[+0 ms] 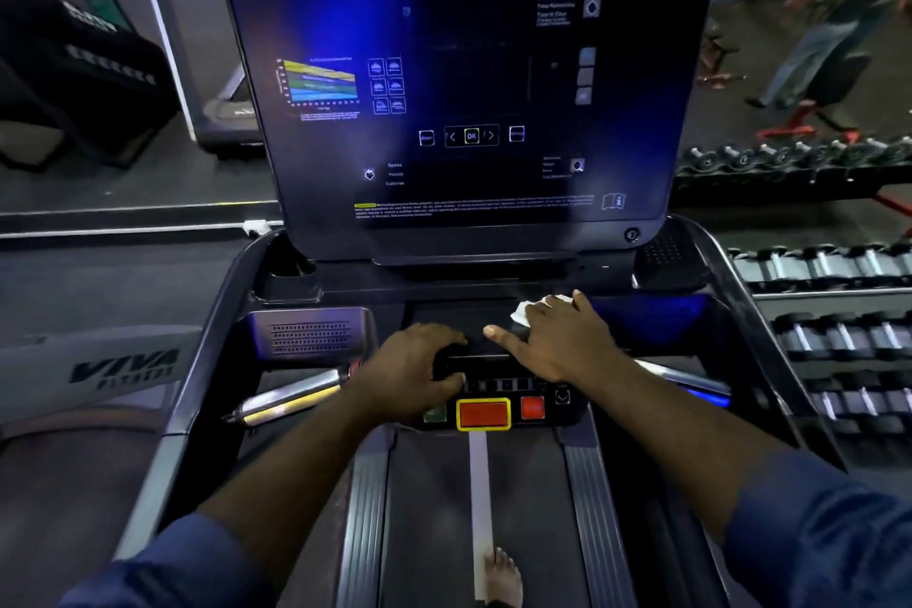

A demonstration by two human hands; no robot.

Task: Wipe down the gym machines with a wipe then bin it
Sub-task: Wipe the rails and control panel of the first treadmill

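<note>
Two blue sleeves (829, 548) frame the bottom of the view, and between them a bare foot (503, 578) stands on the treadmill belt (434, 509), just beside the pale strip (478, 499) that runs up its middle. The person's forearms reach forward to the machine's console. The left hand (409, 370) grips the control panel (498, 360): its fingers are curled over the panel's top edge and the thumb is tucked against its front face, just above a green button (434, 415). The right hand (562, 341) lies flat, fingers straight and spread, thumb pointing left, and presses the wipe (525, 311) onto the dark shelf (454, 311) between the panel and the screen. The wipe is white and crumpled; most of it is under the fingers, with its edges showing past the fingertips.

A large red button (483, 414) in a yellow frame sits at the middle of the panel's front, with a smaller red button (533, 407) to its right. The screen (469, 89) above is dark with a blue glare, a small coloured chart and an OK key. A silver handlebar (291, 397) juts out to the left near the left wrist. Racks of dumbbells (839, 336) stand to the right, and a neighbouring machine (123, 368) marked VIVA stands to the left
</note>
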